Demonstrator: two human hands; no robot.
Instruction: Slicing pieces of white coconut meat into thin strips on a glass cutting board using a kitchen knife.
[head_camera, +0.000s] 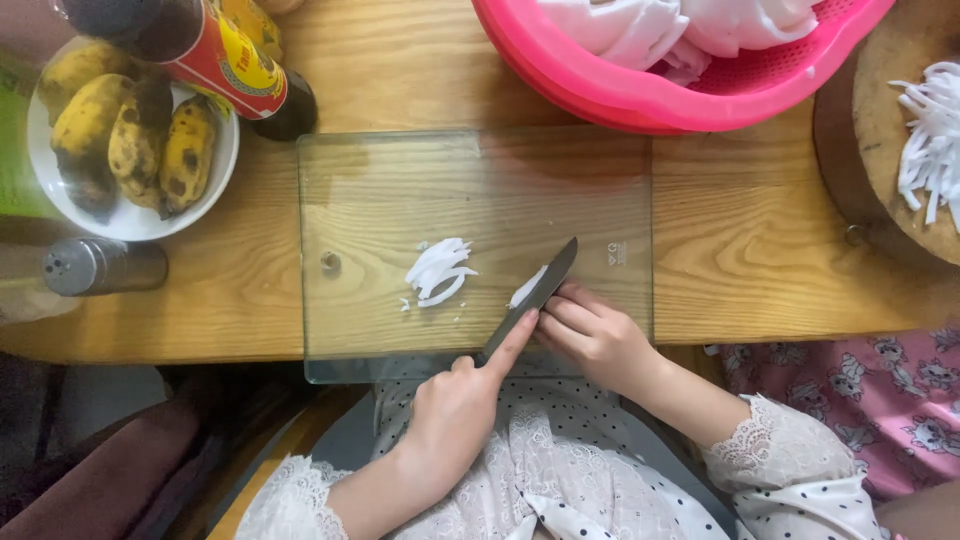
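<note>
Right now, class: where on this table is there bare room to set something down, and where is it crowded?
Free: bare wood right of the glass cutting board, below the pink basket; also the board's upper half. Crowded: the left end, with the banana bowl, bottle and shaker. Mid-board, both hands, left and right, work the knife beside white slices.

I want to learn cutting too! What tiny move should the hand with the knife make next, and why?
Probably press the dark-bladed kitchen knife down through the white piece. The left hand already holds the blade tilted against it on the clear glass cutting board, while the right hand steadies it. Thin white strips lie cut beside it.
</note>
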